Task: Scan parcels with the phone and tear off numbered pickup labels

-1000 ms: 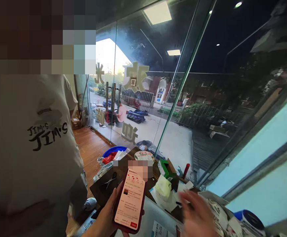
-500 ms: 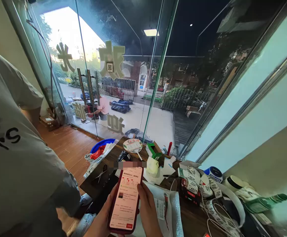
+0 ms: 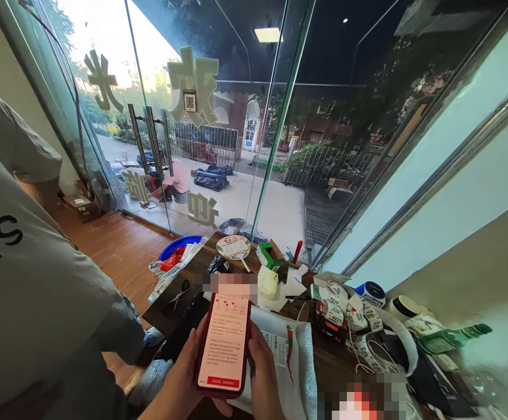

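Note:
A smartphone in a dark red case stands tilted toward me, its lit screen full of text with a red bar at the bottom. My left hand is wrapped round its left edge. On the other side my right hand grips the right edge, with fingertips showing below the phone. Under my right forearm lies a white padded mailer with a printed label. Scissors rest on the dark wooden table left of the phone. The phone's top is blurred out.
A round hand fan, a green box and label rolls with a label gun lie on the table. A green bottle is at the right. One person stands close on my left; another crouches beyond the glass door.
My right thumb has drawn back from the screen to the phone's edge. The screen shows a different page of text. The view has shifted slightly.

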Tool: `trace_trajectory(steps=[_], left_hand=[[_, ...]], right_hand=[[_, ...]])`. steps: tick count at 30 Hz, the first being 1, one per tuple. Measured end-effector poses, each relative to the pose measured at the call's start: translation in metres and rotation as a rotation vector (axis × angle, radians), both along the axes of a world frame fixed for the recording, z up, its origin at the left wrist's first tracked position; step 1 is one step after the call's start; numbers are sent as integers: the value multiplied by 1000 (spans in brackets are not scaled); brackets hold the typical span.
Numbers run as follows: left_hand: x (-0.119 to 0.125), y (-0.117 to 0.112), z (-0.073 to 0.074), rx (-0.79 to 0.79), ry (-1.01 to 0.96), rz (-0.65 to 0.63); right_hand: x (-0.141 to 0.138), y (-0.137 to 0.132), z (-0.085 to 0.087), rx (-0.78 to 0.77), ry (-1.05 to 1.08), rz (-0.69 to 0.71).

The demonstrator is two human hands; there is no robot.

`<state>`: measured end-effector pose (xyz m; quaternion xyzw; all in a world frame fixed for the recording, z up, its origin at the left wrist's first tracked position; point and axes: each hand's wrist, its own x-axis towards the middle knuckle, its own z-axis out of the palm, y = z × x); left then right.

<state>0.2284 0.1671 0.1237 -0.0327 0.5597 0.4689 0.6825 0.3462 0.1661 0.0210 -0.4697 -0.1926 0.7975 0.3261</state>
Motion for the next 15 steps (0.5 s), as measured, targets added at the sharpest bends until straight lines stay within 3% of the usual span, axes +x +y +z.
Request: trace_trajectory(steps=[4, 11, 15], left_hand=[[8, 7, 17, -77, -53, -54], [2, -5, 10, -39, -84, -81], [4, -4, 11, -80, -47, -48]], right_hand=[[4, -3, 5, 6, 44, -68], [8, -17, -3, 31, 19, -32], [8, -5, 6, 32, -13, -42]])
